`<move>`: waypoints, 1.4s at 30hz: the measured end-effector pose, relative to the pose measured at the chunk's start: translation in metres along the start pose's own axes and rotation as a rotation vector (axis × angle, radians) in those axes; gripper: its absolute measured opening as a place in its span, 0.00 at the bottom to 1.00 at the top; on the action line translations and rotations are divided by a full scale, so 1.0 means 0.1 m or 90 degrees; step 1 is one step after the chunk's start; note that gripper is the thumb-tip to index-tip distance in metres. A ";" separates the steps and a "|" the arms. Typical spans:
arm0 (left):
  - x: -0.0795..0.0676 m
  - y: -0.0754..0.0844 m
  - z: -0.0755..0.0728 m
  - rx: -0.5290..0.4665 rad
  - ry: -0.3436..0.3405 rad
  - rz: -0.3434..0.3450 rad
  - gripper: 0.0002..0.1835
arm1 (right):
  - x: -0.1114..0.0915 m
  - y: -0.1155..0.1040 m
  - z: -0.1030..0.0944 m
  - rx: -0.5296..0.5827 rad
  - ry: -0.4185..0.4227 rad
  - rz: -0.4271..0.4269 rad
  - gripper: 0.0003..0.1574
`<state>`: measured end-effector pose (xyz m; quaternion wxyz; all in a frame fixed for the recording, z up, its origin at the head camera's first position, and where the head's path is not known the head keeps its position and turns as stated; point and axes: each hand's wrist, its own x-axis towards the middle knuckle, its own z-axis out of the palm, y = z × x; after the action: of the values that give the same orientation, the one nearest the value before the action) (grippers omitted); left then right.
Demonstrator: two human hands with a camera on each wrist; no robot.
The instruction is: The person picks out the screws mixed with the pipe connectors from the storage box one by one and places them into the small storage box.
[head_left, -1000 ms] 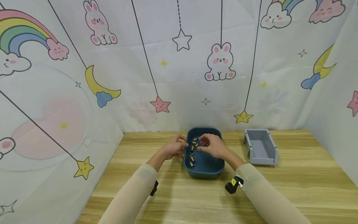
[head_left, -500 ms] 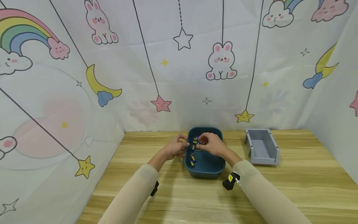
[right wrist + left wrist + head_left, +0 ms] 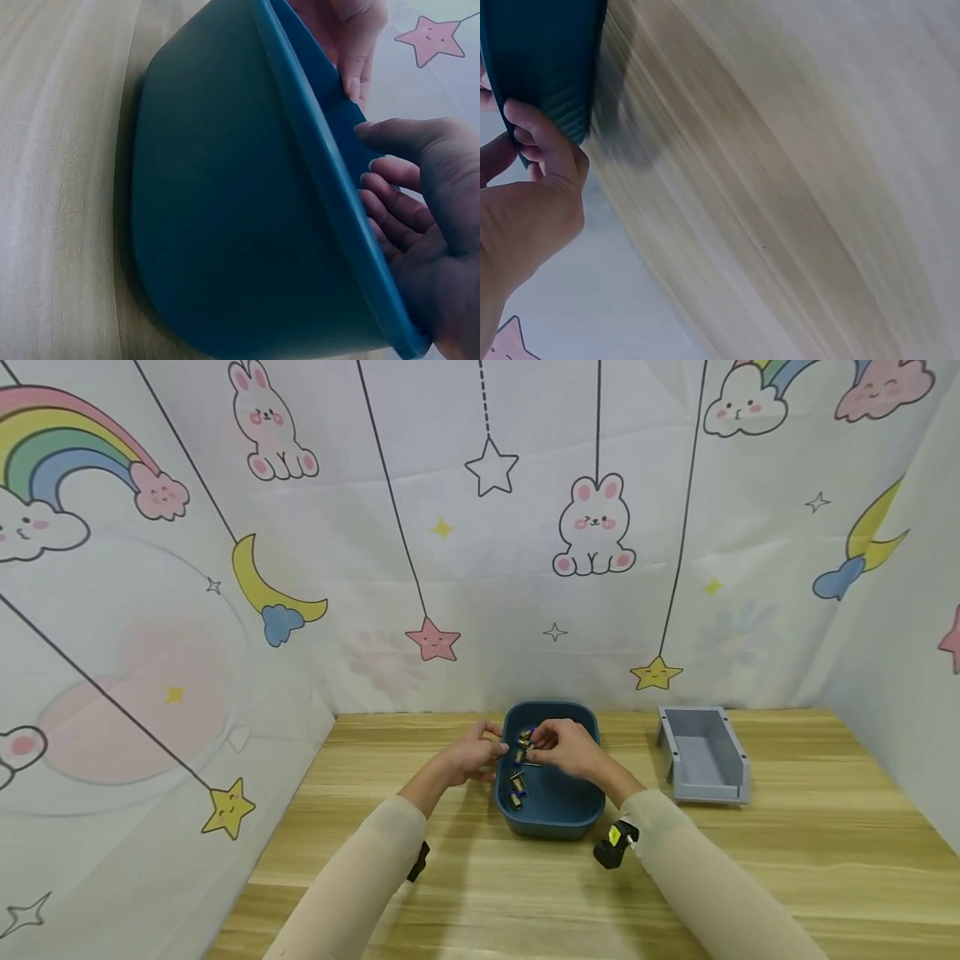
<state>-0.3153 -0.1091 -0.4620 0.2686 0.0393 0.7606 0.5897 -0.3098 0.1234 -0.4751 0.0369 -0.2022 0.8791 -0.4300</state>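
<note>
A dark blue plastic bin (image 3: 552, 828) stands on the wooden table. Along its left side lie several small brass-coloured metal pieces (image 3: 517, 789) with blue parts, too small to identify. My left hand (image 3: 468, 755) pinches the bin's left rim, thumb over the edge and fingers outside; the grip also shows in the left wrist view. Inside the bin's far half, my right hand (image 3: 567, 750) reaches down beside the metal pieces with bent fingers. The right wrist view shows a gap between its thumb (image 3: 397, 135) and fingers, with nothing visible there.
To the right of the blue bin is a grey open-fronted parts bin (image 3: 701, 752). White fabric printed with rabbits and stars (image 3: 480, 577) hangs behind and at both sides of the table (image 3: 810, 852). Black wrist devices (image 3: 615, 845) sit under the sleeves.
My right wrist has shifted slightly left, while its hand stays over the metal pieces in the bin. My left hand keeps its hold on the rim.
</note>
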 end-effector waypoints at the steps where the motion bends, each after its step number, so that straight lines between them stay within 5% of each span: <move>1: 0.00 0.01 0.00 0.002 0.003 -0.007 0.22 | 0.00 0.00 0.00 0.002 0.000 0.000 0.17; 16: 0.00 0.03 0.00 0.021 0.029 -0.029 0.19 | 0.03 0.03 0.07 -0.045 -0.045 0.036 0.10; 30: -0.04 0.06 0.07 0.039 0.029 -0.007 0.17 | 0.05 0.10 0.13 -0.057 0.005 0.102 0.06; 42: -0.03 0.05 0.10 0.042 0.030 -0.006 0.16 | 0.04 0.14 0.15 -0.068 -0.006 0.130 0.06</move>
<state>-0.3093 -0.1003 -0.4574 0.2522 0.0306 0.7859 0.5637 -0.3144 0.1185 -0.4952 0.0741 -0.1152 0.9167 -0.3753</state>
